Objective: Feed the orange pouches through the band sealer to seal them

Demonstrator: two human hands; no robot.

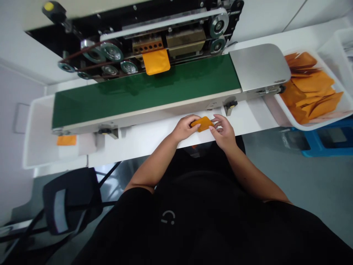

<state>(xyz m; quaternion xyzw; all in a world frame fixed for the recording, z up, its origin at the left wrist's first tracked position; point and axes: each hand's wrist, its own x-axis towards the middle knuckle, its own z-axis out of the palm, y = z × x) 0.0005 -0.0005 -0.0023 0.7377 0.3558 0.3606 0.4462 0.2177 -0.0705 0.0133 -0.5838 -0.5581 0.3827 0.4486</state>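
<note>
Both my hands hold one small orange pouch [204, 123] just above the white table's front edge [154, 134]. My left hand [184, 127] pinches its left end and my right hand [224, 131] pinches its right end, fingers closed on it. Behind them runs the green conveyor belt [143, 90] of a band sealer. A second orange pouch [156, 61] stands on the belt with its top in the sealer's jaws.
A white tray [306, 125] at the right holds several orange pouches [311, 92]. A white bin [38, 147] at the belt's left end holds one orange pouch [66, 140]. A black chair [68, 198] stands at lower left; a blue stool [328, 140] sits under the tray.
</note>
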